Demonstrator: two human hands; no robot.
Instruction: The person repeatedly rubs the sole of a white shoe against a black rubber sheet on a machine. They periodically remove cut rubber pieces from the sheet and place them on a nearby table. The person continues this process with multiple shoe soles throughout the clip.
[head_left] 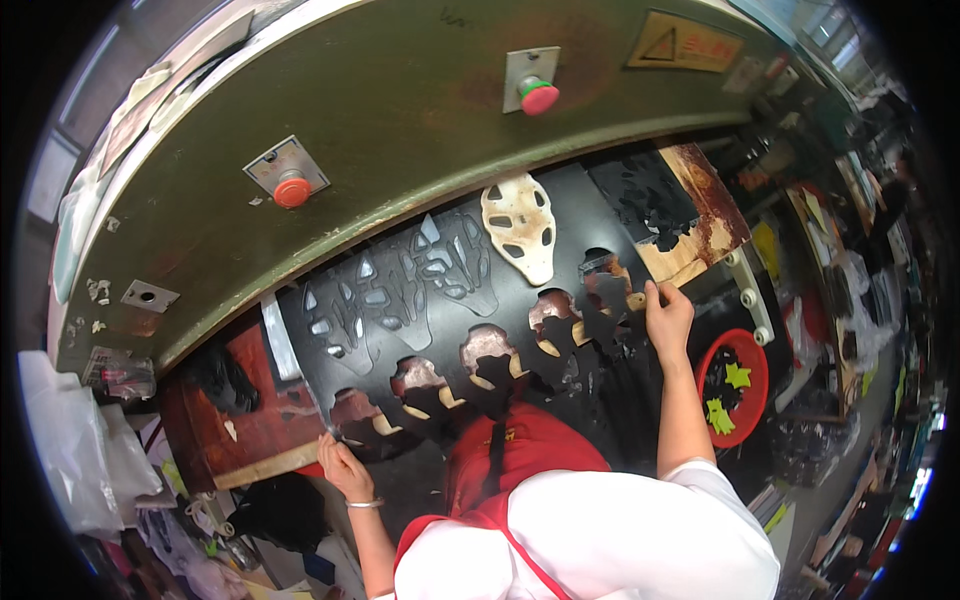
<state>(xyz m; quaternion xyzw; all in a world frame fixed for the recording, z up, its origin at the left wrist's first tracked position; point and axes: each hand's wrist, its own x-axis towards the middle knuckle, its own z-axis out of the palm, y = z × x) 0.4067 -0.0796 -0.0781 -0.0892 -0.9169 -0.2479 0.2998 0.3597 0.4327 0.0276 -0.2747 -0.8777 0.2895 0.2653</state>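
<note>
A wide black sheet (455,322) lies across the work surface, with a row of notched openings along its near side. Reddish-brown board shows through them. My left hand (345,468), with a bangle on its wrist, is closed at the sheet's near left corner. At the right end my right hand (670,318) pinches the sheet's edge. On the sheet's far part rests a cream, elongated cutting die (518,228) with several dark openings. To its left, several cut outlines (372,295) of similar shape show in the sheet, some with loose-looking pieces.
A green machine beam (400,110) with red push buttons (292,192) spans the far side. A worn wooden board (715,200) lies far right. At right stands a red bowl (752,420) with black scraps and yellow-green star shapes. A reddish-brown board (250,440) extends left.
</note>
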